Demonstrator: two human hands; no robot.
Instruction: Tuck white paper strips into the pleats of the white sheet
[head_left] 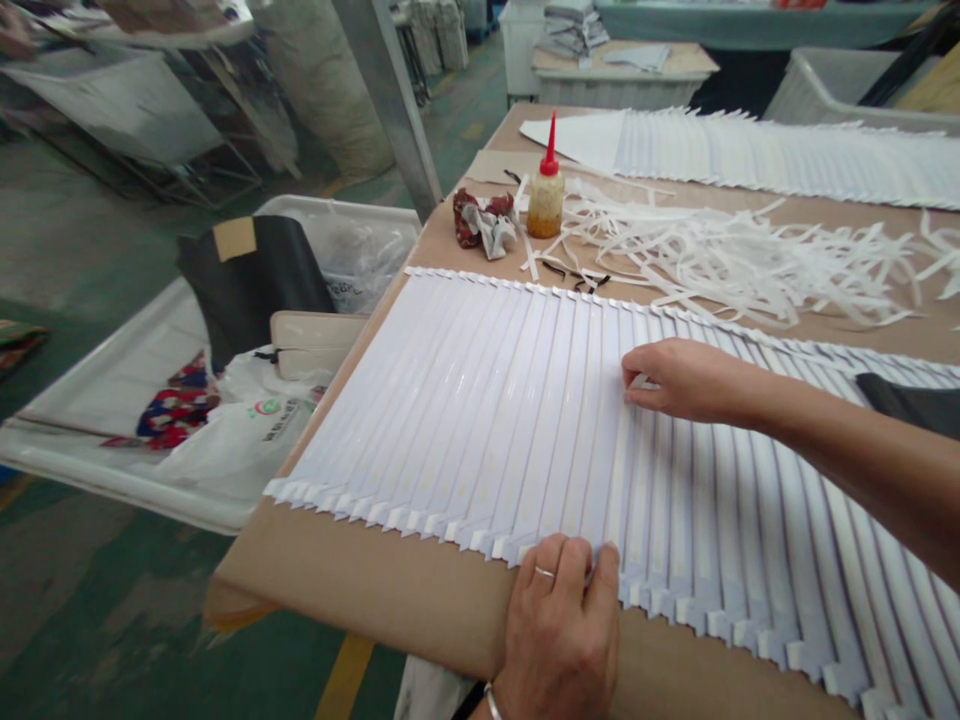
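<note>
- Your right hand [690, 382] comes in from the right, clenched in a pinch: thumb and fingertips [634, 384] close on one fold of the pleated white paper sheet [480, 400].
- Your left hand [559, 620] lies on the sheet's near edge, fingers curled over the folds. It wears a ring and a bangle. You cannot tell whether it grips or only presses.
- The sheet lies flat on a table covered in brown kraft paper [360, 580], its narrow folds side by side, running from near to far, and its notched ends forming a zigzag. It runs out of view on the right.
- A narrow band of kraft paper lies beyond the far edge. A wider band lies on the near side, by your left hand, and the table's left edge is just beside the sheet.
- Past that band, loose white paper strips [720, 255] lie in a tangled heap, near a glue bottle with a red nozzle [546, 195] and a crumpled red-and-white wrapper [484, 222].
- Another pleated sheet [765, 150] lies at the table's far end.
- Off the left edge stands a white plastic bin [97, 440] holding bags.
</note>
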